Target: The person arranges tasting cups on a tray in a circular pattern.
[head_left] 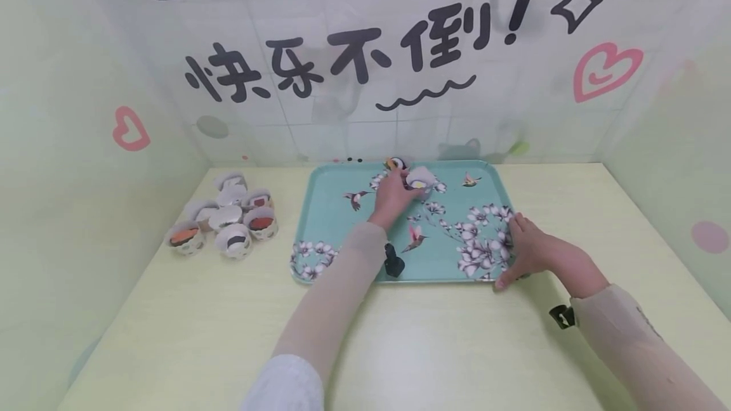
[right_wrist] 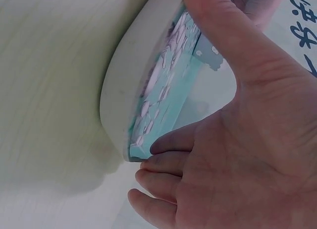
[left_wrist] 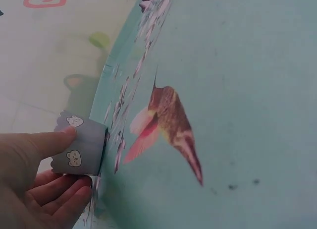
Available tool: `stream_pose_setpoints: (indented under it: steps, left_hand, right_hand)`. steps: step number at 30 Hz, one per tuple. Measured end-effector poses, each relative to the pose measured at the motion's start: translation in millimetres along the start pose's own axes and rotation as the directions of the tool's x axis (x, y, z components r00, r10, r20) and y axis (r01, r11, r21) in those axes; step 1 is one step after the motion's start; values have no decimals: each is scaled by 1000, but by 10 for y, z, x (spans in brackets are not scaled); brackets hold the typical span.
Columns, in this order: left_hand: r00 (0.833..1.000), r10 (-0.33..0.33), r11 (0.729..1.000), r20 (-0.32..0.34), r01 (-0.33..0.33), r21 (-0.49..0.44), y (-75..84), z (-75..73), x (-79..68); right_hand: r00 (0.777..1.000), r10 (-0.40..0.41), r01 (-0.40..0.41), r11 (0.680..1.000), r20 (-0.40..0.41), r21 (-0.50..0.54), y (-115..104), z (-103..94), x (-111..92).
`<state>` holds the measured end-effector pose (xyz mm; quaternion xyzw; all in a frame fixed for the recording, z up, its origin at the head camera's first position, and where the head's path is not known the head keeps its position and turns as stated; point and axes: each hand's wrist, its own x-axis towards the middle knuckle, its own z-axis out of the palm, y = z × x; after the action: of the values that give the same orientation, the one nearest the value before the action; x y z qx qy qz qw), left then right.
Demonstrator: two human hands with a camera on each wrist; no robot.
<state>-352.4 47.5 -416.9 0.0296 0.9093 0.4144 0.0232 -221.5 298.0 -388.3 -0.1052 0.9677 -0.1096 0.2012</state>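
Note:
In the head view my left hand [head_left: 394,198] holds a small paper baking cup [head_left: 421,179] with a pale filling at the back of the turquoise tray [head_left: 337,208]. The left wrist view has my thumb on the side of this cup [left_wrist: 81,144], which bears printed bear faces, and fingers beneath. Just behind that hand, another cup [head_left: 396,163] with a dark and orange filling stands at the tray's back rim. My right hand [head_left: 531,249] grips the tray's front right corner, thumb along the front edge and fingers at the right edge.
Several more paper cups [head_left: 225,215] cluster on the pale table [head_left: 388,347] left of the tray, some with red, orange or dark fillings. A white wall [head_left: 342,138] with black lettering rises behind the tray, and side walls flank the table.

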Motion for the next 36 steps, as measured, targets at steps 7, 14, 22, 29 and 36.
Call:
stream_pose_setpoints:
  steps: [7, 14, 22, 29, 36]
  left_hand:
    - [999, 0, 997, -37, 3, 79, -49, 4, 22]
    - [998, 18, 958, -57, -1, 288, -48, -17, 58]
    - [998, 59, 863, -5, -48, 503, 14, -111, 59]
    - [998, 64, 906, 16, -64, 419, 34, -279, -9]
    - [994, 103, 936, 22, -104, 338, 63, -504, -104]
  right_hand:
    - [1000, 0, -1, 1000, 20, 20, -39, 31, -15]
    - [1000, -7, 6, 1000, 16, 21, -88, 75, -36]
    - [1000, -11, 11, 1000, -7, 2, -61, 97, -62]
    - [1000, -23, 23, 1000, -1, 4, -22, 51, -34]
    - [999, 13, -14, 1000, 37, 23, -12, 2, 28]
